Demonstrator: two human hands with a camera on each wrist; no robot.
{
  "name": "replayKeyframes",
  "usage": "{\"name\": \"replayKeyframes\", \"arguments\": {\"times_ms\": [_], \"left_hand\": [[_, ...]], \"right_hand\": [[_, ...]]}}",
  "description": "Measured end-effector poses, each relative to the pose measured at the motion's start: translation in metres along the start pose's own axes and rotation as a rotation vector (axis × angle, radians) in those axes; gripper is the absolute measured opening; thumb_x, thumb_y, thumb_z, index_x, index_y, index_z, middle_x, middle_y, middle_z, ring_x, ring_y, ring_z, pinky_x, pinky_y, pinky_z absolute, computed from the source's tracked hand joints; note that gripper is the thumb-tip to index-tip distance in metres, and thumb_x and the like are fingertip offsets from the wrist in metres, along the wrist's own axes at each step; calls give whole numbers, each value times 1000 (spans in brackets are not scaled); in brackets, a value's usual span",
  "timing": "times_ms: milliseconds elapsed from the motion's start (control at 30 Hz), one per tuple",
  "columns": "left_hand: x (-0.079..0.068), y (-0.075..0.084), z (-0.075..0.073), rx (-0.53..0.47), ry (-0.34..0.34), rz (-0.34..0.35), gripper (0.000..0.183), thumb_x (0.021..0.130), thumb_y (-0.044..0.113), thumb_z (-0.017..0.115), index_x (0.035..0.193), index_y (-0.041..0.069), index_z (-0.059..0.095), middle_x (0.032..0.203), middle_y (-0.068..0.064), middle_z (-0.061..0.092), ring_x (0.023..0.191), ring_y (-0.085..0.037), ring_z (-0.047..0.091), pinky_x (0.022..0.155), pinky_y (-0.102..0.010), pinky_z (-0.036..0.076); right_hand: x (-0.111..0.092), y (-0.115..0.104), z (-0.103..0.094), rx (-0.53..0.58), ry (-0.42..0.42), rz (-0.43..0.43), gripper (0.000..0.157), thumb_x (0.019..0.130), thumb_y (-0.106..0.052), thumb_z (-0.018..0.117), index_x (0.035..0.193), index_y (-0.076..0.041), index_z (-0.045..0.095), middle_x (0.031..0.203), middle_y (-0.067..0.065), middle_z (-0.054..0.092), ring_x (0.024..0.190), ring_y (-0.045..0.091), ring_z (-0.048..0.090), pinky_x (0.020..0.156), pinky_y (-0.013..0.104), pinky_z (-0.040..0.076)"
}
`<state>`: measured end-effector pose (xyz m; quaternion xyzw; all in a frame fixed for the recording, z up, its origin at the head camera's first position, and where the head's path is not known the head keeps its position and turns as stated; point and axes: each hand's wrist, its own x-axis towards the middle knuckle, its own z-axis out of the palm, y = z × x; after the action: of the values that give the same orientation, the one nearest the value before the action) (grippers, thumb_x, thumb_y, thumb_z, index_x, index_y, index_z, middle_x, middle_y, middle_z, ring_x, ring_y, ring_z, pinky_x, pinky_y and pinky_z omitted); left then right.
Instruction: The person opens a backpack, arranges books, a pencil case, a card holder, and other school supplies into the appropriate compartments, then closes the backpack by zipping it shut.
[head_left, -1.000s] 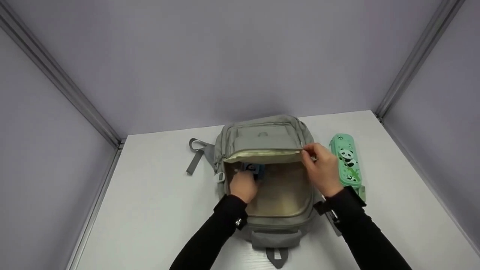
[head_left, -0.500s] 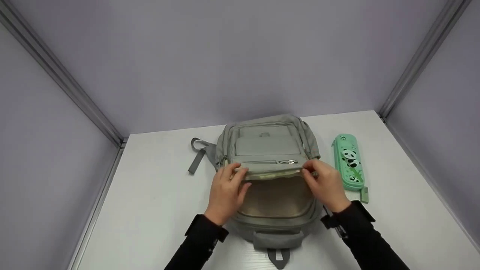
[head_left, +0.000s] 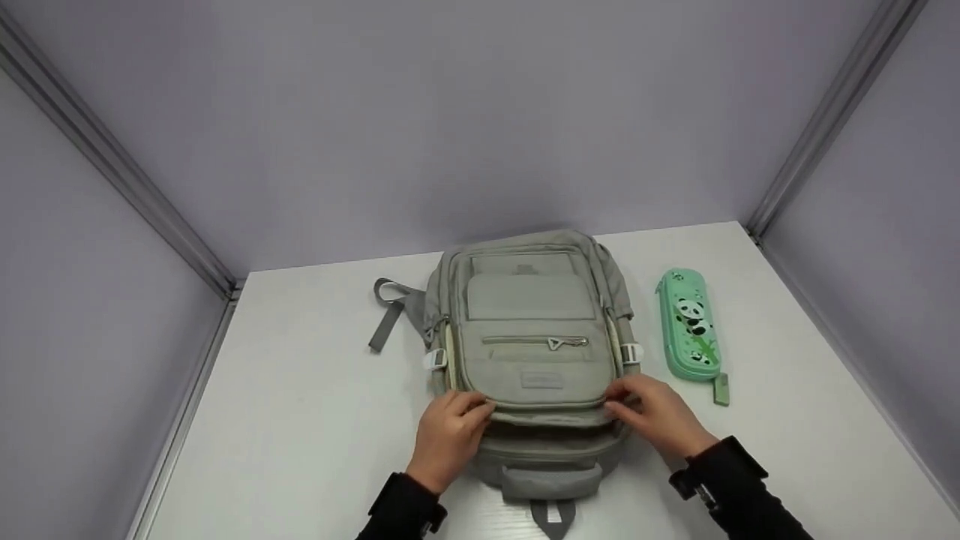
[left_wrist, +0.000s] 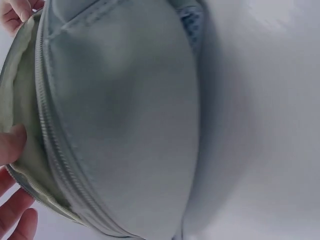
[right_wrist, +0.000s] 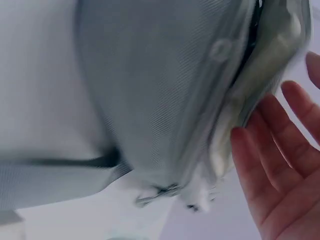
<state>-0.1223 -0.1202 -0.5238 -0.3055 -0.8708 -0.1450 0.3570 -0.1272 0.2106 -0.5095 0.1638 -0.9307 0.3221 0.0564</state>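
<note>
A grey-green backpack [head_left: 536,300] lies on its back on the white table, its front panel folded down over the main opening. Between the panel's edge and the body a dark gap shows in the head view. My left hand [head_left: 448,439] pinches the panel's edge at the near left corner; the left wrist view shows the thumb [left_wrist: 12,145] inside and the other fingers outside. At the near right corner my right hand [head_left: 660,412] holds the same edge, its fingers [right_wrist: 272,137] lying along the outside. What is inside the backpack is hidden.
To the right of the backpack lies a green pencil case [head_left: 690,326] with panda pictures and a tab at its near end. A loose grey strap [head_left: 386,326] sticks out at the left. Grey panels [head_left: 480,135] border the table's back and sides.
The left hand has come out of the backpack, where a blue item showed, and taken the panel's edge. Both hands have drawn the panel down toward the near end, covering most of the opening.
</note>
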Motion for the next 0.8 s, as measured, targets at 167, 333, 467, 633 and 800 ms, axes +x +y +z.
{"name": "replayKeyframes", "arguments": {"times_ms": [167, 333, 467, 633, 800], "left_hand": [[-3, -1, 0, 9, 14, 14, 23, 71, 18, 88, 91, 21, 78, 96, 4, 69, 84, -11, 61, 76, -23, 48], [-1, -1, 0, 20, 29, 27, 22, 71, 20, 88, 90, 22, 78, 94, 4, 70, 82, -11, 61, 73, -24, 49], [0, -1, -1, 15, 27, 24, 21, 72, 21, 87, 90, 22, 77, 93, 4, 70, 82, -12, 62, 73, -25, 50], [0, -1, -2, -3, 41, 21, 21, 70, 21, 88, 88, 21, 77, 92, 4, 70, 82, -12, 62, 72, -25, 49], [2, -2, -1, 1, 49, 28, 23, 69, 20, 90, 88, 20, 77, 92, 3, 71, 82, -12, 62, 72, -25, 49]], "right_hand": [[12, 27, -8, -94, 188, 216, 28, 94, -13, 67, 116, 4, 63, 117, 28, 62, 112, 46, 56, 93, 56, 46], [23, 67, -19, -170, 219, 480, 57, 93, -25, 66, 136, 7, 47, 133, 42, 39, 122, 61, 38, 90, 69, 40], [25, 89, -20, -190, 164, 624, 77, 90, -34, 67, 146, 7, 32, 132, 47, 35, 119, 63, 38, 90, 69, 40], [28, 102, -18, -179, 108, 703, 81, 91, -36, 64, 149, 5, 26, 125, 48, 42, 115, 62, 43, 88, 66, 43], [34, 102, -18, -151, 119, 712, 78, 91, -33, 62, 148, 7, 25, 123, 49, 43, 114, 63, 45, 87, 67, 44]]}}
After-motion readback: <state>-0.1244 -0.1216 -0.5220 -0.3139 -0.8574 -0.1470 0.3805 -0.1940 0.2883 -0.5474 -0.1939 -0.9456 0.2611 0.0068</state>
